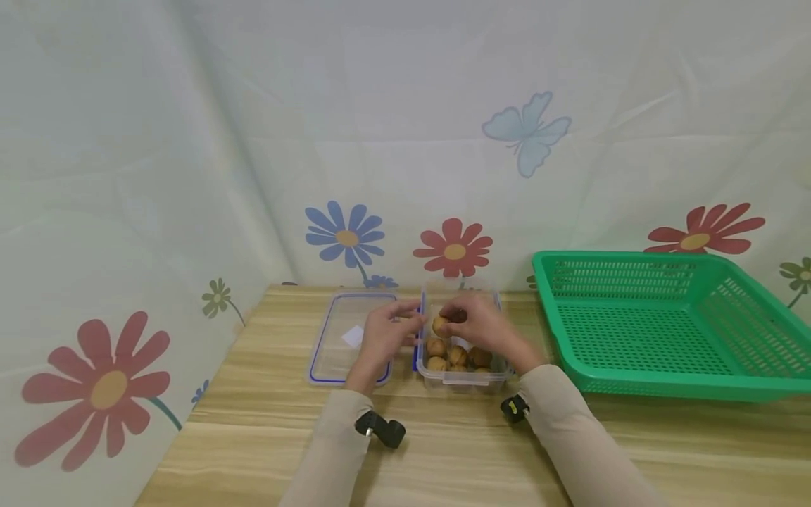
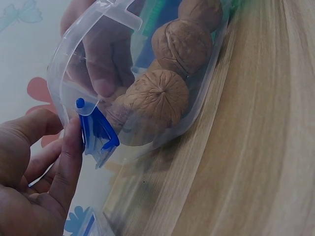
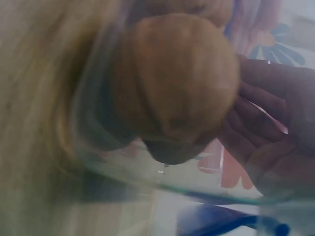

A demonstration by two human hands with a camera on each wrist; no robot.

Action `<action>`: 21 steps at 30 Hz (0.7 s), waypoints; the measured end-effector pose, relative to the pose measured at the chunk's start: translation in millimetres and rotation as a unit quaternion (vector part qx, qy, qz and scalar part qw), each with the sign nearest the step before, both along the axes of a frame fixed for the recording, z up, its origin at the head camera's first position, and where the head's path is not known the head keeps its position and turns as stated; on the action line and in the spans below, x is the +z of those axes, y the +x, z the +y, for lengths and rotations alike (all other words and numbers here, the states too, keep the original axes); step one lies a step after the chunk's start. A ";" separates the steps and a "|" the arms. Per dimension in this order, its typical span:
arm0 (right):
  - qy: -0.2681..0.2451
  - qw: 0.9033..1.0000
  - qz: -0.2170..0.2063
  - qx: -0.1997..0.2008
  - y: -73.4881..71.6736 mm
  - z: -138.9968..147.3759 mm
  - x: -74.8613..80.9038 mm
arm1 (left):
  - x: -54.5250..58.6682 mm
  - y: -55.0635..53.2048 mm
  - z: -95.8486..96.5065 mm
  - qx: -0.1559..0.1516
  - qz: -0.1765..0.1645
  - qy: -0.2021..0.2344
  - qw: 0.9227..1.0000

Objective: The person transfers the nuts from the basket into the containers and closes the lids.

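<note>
A clear plastic food container point(image 1: 465, 379) with blue side clips holds several walnuts point(image 1: 457, 355). My right hand point(image 1: 478, 324) reaches inside it from the right and pinches a walnut point(image 1: 440, 325) with thumb and fingertips, above the others near the left wall. In the left wrist view, right-hand fingers show dimly through the container wall. At the container's left side is my left hand point(image 1: 386, 334), its fingers fairly straight and the fingertips right at the rim beside a blue clip point(image 2: 98, 132). A large walnut point(image 3: 182, 78) fills the middle of the right wrist view, which is blurred.
Left of the container, partly under my left hand, lies the clear lid point(image 1: 326, 352) with a blue seal and a white paper piece point(image 1: 353, 336). A big green perforated basket point(image 1: 659, 380) stands at the right. A flower-printed curtain point(image 1: 393, 162) hangs behind the wooden table point(image 1: 443, 451).
</note>
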State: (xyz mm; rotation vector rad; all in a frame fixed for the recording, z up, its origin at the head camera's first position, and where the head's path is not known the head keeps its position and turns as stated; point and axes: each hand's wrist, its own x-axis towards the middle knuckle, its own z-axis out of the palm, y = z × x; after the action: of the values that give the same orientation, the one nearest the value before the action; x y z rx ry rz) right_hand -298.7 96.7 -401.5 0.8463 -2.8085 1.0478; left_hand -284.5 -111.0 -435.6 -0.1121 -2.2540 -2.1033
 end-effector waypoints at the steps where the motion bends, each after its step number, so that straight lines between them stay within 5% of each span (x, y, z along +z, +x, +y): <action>1: 0.001 1.000 -0.001 0.000 -0.1 -0.8 -1.0 | -0.1 0.0 0.0 0.000 0.000 0.001 1.000; 21: 0.028 1.000 -0.005 -0.008 -1.7 -6.0 -9.9 | 0.6 0.6 -0.9 -0.005 0.009 0.001 1.000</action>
State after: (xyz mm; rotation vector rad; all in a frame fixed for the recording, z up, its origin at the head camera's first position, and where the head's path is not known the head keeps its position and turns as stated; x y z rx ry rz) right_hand -300.4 90.7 -411.3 0.8232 -2.8608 0.9777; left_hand -283.9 -111.9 -435.0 -0.1411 -2.2461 -2.1016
